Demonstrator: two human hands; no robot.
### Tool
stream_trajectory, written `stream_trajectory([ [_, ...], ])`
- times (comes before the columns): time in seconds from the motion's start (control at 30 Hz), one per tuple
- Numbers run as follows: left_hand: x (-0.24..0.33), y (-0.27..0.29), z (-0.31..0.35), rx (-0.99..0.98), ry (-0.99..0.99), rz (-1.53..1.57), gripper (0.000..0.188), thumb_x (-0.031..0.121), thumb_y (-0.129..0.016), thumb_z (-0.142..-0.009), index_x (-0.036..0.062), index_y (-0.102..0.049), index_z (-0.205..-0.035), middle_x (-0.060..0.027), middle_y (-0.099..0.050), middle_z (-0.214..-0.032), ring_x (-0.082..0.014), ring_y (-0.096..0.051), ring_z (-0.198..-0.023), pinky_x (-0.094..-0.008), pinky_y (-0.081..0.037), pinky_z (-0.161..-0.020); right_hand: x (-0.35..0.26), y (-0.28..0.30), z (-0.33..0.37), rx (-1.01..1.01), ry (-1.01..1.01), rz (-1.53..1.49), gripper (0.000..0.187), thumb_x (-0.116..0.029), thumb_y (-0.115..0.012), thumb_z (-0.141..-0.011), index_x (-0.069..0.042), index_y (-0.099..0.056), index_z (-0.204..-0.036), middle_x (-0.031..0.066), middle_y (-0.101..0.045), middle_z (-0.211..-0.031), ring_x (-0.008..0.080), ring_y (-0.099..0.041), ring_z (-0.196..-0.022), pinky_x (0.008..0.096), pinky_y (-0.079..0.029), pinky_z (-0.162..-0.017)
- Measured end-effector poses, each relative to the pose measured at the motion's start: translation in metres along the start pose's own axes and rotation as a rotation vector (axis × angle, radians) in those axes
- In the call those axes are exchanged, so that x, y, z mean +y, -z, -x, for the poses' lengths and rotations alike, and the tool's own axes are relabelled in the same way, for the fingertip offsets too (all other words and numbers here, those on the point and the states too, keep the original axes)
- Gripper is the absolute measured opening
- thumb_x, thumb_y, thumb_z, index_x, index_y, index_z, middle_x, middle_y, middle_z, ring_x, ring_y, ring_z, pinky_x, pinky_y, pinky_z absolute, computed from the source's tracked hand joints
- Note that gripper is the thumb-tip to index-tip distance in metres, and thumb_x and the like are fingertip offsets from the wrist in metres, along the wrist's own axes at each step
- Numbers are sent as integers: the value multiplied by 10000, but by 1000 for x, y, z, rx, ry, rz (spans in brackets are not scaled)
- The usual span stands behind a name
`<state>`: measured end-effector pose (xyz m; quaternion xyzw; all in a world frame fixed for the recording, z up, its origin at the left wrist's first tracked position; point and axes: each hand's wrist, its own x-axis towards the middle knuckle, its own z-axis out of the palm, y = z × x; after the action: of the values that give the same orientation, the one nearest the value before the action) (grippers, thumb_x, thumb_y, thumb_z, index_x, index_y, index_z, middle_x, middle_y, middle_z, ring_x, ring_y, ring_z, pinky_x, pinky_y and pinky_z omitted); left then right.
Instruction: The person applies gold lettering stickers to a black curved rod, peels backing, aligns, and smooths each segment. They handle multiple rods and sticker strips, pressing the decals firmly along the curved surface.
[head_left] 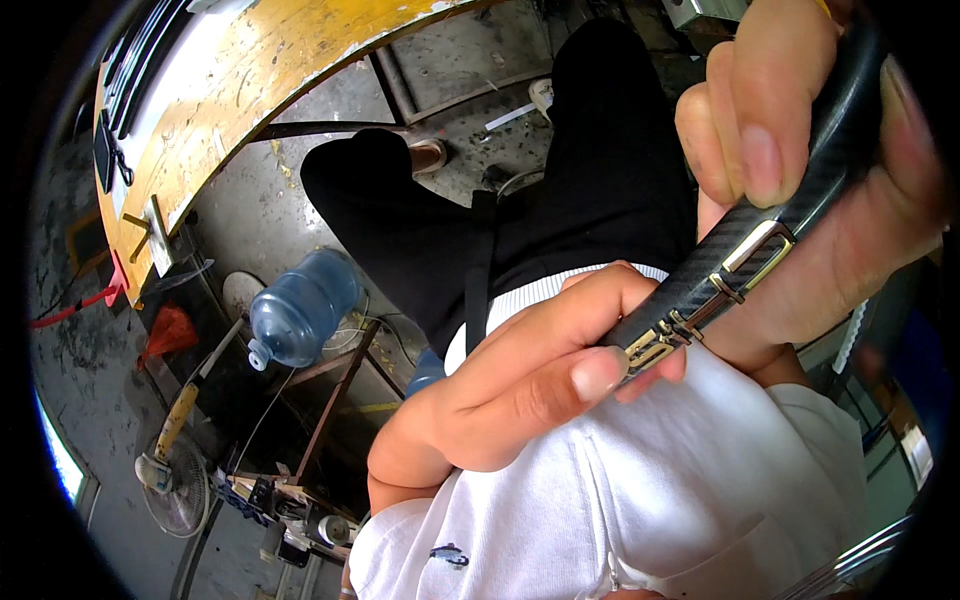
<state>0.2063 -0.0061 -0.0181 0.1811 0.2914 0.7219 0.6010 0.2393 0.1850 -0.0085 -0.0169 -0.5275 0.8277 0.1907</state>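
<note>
Close in front of me, a curved black strip (pixel 745 230) with a carbon-weave pattern runs from lower middle to upper right. Gold-toned metal fittings (pixel 765 250), one like an open rectangular buckle, sit along its face; its exact kind is unclear. At the lower end my left hand (pixel 510 385) pinches it, thumb over the gold fitting and fingers behind. Higher up, my right hand (pixel 770 130) is closed around the strip, thumb pressing on its black surface. The strip's upper end runs out of sight past my right hand.
A worn yellow-topped table (pixel 240 85) curves along the upper left, with dark strips on it. Below stand a blue water jug (pixel 305 310), a fan (pixel 180 490) and a cluttered shelf (pixel 300 520). My legs in black trousers (pixel 590 160) stretch across the middle.
</note>
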Motion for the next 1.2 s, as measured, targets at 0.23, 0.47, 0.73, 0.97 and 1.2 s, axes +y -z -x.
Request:
stream_trajectory([
  [0.23, 7, -14, 0, 184, -16, -249, 422, 378, -406, -956, -15, -530, -1044, -74, -500, -913, -179, -449, -810, -299, -316, -822, 4, -12, -2, -4, 6, -5, 508, -411, -257, -955, 13, -468, -1139, 61, -540, -680, 90, -382, -464, 208, -311, -431],
  [0.47, 11, -6, 1, 106, 64, -314, 380, 357, -409, -947, 1, -529, -999, -60, -503, -862, -201, -443, -820, -316, -294, -833, 4, -14, -1, -5, 17, -9, 511, -414, -254, -954, 12, -470, -1137, 60, -539, -680, 89, -380, -465, 208, -310, -431],
  [0.73, 9, -10, 2, 142, 58, -276, 370, 339, -411, -944, -7, -536, -980, -69, -525, -886, -202, -457, -837, -314, -295, -855, 1, -5, 2, -6, 33, -15, 516, -417, -251, -954, 12, -472, -1135, 60, -539, -681, 89, -379, -465, 208, -309, -432],
  [0.97, 2, -15, -10, 388, -146, -624, 648, 599, -567, -811, -42, -586, -908, -80, -561, -774, -138, -474, -706, -245, -346, -685, -2, -4, -3, -27, 67, -22, 520, -420, -248, -953, 12, -473, -1133, 60, -538, -681, 89, -377, -466, 208, -308, -433],
  [1.2, 3, -3, -22, 571, -285, -315, 269, 204, -567, -931, -33, -694, -942, -53, -592, -710, -96, -516, -664, -231, -395, -625, -2, -18, -7, -39, 99, -27, 524, -424, -245, -952, 11, -475, -1132, 59, -538, -682, 88, -376, -467, 207, -307, -434],
])
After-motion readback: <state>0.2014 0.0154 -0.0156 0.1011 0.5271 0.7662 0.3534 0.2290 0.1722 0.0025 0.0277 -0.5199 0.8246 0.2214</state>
